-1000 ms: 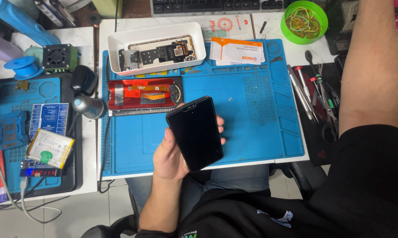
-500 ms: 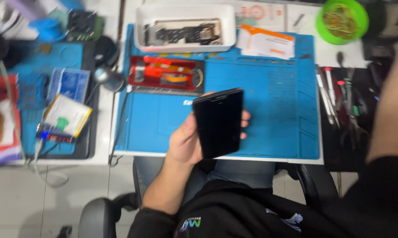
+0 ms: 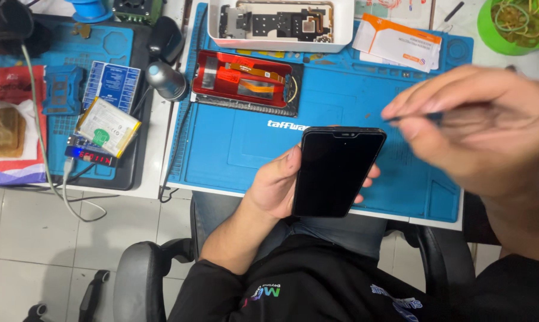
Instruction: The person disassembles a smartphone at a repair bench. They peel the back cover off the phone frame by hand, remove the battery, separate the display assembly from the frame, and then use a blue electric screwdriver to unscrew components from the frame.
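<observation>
The left hand (image 3: 275, 188) grips the dark phone (image 3: 336, 171) over the near edge of the blue mat (image 3: 233, 137), and the blurred right hand (image 3: 478, 125) pinches a thin tool (image 3: 412, 117), which should meet the phone slowly.

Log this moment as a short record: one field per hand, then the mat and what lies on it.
left hand: holds black phone, dark screen up
right hand: blurred, pinches a thin dark tool
mat: blue work mat on the desk
on mat: red opened phone body, white tray of parts
beside mat: green bowl
</observation>
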